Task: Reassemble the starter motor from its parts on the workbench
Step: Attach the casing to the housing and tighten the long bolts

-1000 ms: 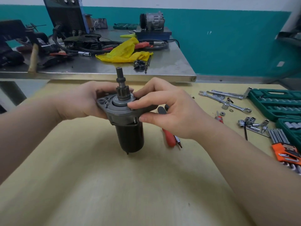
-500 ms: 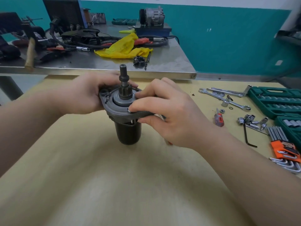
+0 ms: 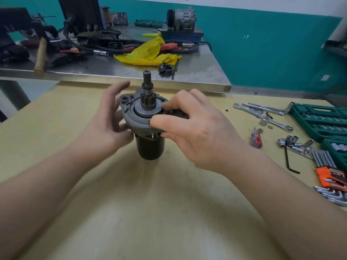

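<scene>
The starter motor (image 3: 148, 147) stands upright on the yellow workbench (image 3: 131, 212), black body down, grey end housing (image 3: 138, 123) on top. Its pinion gear and shaft (image 3: 147, 91) point straight up. My right hand (image 3: 195, 132) grips the right side of the housing, thumb and fingertips on its rim, and hides that side. My left hand (image 3: 110, 119) is beside the left of the housing with fingers spread and loose; it looks blurred and holds nothing.
A small red screwdriver (image 3: 255, 139), wrenches (image 3: 262, 114), loose sockets (image 3: 293, 142), hex keys (image 3: 326, 160) and green socket cases (image 3: 319, 121) lie to the right. Behind stands a steel table (image 3: 206, 72) with a yellow rag (image 3: 148, 53), a hammer (image 3: 40, 57) and other gear.
My left hand has let go of the housing and opened beside it. The motor now stands on the bench, and my right hand keeps its hold on the right side.
</scene>
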### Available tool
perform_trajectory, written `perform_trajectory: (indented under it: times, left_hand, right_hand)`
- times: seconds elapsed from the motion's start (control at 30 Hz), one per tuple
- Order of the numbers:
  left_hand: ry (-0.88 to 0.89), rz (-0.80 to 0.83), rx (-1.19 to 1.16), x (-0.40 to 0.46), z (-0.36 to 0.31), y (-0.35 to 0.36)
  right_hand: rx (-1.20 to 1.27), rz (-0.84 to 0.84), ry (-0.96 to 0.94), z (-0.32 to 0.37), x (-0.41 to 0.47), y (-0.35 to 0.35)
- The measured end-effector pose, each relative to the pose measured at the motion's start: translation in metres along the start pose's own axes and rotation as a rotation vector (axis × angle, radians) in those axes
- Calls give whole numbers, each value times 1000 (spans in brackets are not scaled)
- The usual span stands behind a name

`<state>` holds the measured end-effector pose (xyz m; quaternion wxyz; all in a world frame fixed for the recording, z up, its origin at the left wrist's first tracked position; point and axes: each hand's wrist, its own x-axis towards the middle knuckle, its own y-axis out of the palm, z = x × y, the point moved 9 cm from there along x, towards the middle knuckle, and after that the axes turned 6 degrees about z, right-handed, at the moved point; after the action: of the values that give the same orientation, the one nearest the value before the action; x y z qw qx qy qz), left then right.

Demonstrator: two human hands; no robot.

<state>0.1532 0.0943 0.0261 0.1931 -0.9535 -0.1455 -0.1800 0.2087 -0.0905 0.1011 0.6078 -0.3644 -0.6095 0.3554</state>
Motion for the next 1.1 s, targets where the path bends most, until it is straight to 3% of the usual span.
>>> perform_trajectory:
  times: [0.1,0.23,0.37,0.43,0.53,0.7,1.1]
  left_hand:
    - [-49,19,-146,-19,12,28]
    - [-74,-124,59,-5,13,36]
    - [8,-260,65,4,0,42]
    - [-23,-300,56,1,2,40]
    - [-113,-330,71,-3,11,38]
    - [-167,-321,55,-4,18,37]
    - [-149,-318,34,-1,22,34]
  right_hand:
    - [14,-33,3,-1,1,-2]
    - [28,-62,-37,-1,-2,-2]
    - [149,-98,-65,-10,-5,-6]
    - [313,-146,16,-30,-7,-15]
    - [389,-208,310,-84,-16,-28]
    - [105,339,746,-143,-39,23]
    - [225,824,808,-135,-70,88]
